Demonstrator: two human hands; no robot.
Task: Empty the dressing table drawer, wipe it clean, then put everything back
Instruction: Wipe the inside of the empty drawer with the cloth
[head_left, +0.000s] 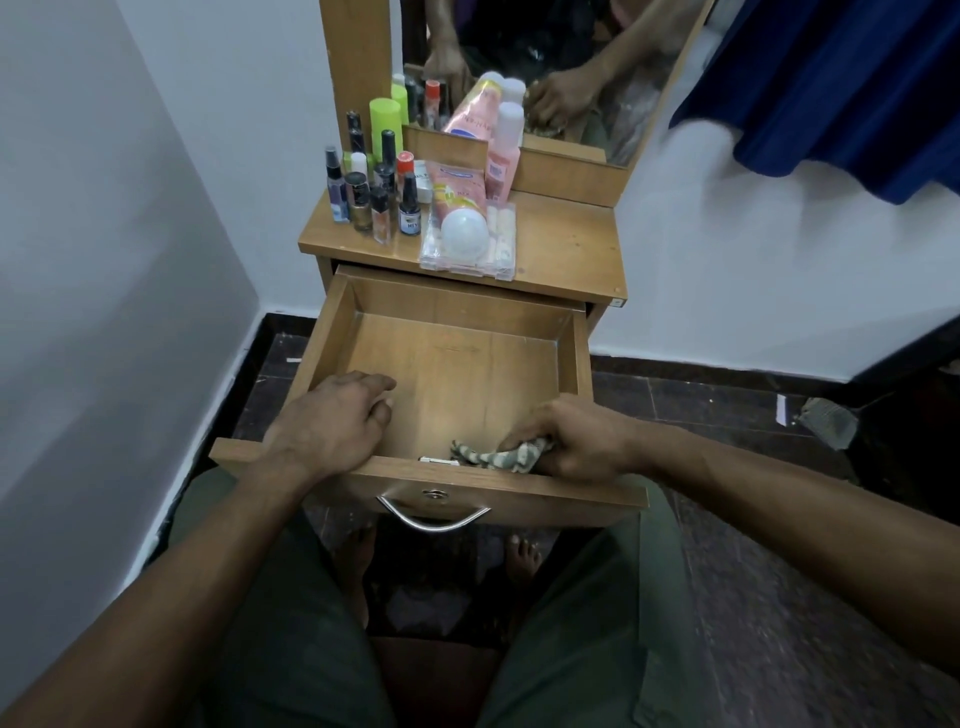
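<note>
Right fingers (524, 423): curled, gripping cloth (501, 457) at drawer's front right corner.
Left fingers (376, 389): loosely bent, resting inside drawer (457, 364), holding nothing.
Table (566, 249): bottles (371, 192), tubes; one label begins "NIV", rest unreadable.

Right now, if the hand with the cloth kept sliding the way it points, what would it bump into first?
Probably the left hand. The right hand grips the cloth and points left along the drawer's front edge, with bare drawer floor between them. Depth is unclear.
</note>
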